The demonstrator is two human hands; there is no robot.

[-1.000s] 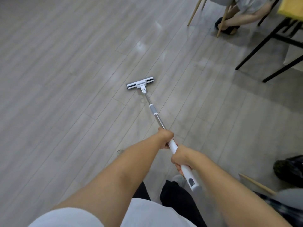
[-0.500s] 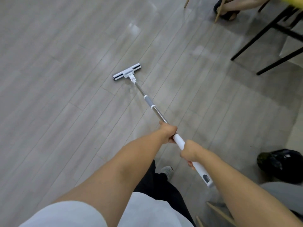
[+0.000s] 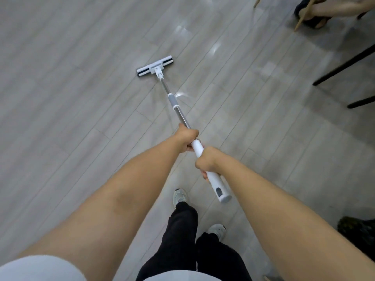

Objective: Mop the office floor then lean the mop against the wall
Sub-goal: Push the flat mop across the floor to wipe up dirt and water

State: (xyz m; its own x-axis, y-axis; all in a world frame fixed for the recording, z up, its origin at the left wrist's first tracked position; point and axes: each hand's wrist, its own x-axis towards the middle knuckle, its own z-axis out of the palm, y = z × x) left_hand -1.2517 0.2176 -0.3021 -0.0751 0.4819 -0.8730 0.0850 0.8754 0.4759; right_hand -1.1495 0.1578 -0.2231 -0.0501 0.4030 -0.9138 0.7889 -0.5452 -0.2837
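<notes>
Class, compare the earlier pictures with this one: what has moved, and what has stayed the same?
The mop head has slid left across the floor, away from the wooden chair leg at top right, and both shoes now show. Both hands keep their grip on the handle, left hand ahead of right hand.

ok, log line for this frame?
phase: mopping | left hand: grips pole | right hand: grips white handle | mop head: on floor | lean: not yet
</notes>
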